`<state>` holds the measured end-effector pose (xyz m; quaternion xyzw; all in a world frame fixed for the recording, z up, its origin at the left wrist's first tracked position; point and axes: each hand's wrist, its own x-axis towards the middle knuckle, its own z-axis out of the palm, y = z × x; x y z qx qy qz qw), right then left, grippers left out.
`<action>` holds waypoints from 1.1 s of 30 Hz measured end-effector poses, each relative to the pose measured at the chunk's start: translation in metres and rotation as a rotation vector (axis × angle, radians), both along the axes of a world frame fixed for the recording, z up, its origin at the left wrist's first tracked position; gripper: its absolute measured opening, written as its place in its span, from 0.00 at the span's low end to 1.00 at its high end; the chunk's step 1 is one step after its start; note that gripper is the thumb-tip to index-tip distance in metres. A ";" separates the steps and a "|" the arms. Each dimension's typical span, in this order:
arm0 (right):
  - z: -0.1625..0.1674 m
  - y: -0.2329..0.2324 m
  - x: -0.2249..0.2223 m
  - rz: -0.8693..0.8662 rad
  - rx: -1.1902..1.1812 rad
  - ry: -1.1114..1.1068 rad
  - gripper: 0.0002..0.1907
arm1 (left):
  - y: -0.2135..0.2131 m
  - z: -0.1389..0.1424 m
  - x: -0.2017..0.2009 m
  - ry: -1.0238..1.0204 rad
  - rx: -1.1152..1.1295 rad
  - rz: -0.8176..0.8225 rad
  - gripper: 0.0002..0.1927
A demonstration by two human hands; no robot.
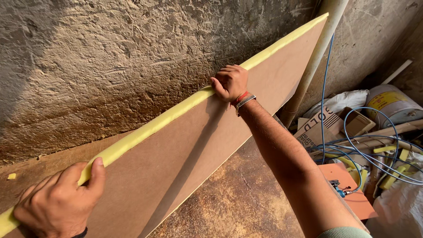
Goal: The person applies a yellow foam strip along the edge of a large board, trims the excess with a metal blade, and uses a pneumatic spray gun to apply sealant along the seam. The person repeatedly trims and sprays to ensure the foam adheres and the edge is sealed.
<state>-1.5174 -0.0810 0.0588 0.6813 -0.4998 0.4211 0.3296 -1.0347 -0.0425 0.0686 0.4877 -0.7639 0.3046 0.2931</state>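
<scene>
Hands [57, 200] [230, 82] clamped on your board's [185, 150] yellow edge [154, 125]; stiff, wide, probably heavy, so grip well apart.

cardboard box [318, 128]: brown and white, printed, lying flat, right of the right hand [230, 82]
open carton [356, 122]: brown, just beyond it
drum label [387, 99]: yellow, far right

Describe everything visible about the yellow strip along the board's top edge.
The yellow strip is a thin, smooth band, plastic-looking, covering the top edge of the brown board that stands on edge by the rough wall. The left hand grips it low; the right hand presses it farther up.
</scene>
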 end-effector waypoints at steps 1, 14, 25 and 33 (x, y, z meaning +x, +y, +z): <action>-0.003 -0.004 -0.008 -0.012 0.001 -0.008 0.15 | -0.007 -0.005 -0.006 -0.017 0.054 0.028 0.18; -0.059 -0.058 -0.064 -0.056 0.058 0.019 0.14 | -0.076 -0.088 -0.052 0.125 -0.025 -0.189 0.17; -0.056 -0.062 -0.011 -0.031 0.106 -0.232 0.11 | -0.064 -0.059 -0.050 0.002 0.234 -0.007 0.34; -0.054 -0.039 0.122 0.116 0.181 -0.222 0.17 | -0.078 -0.058 -0.007 0.063 0.437 -0.101 0.41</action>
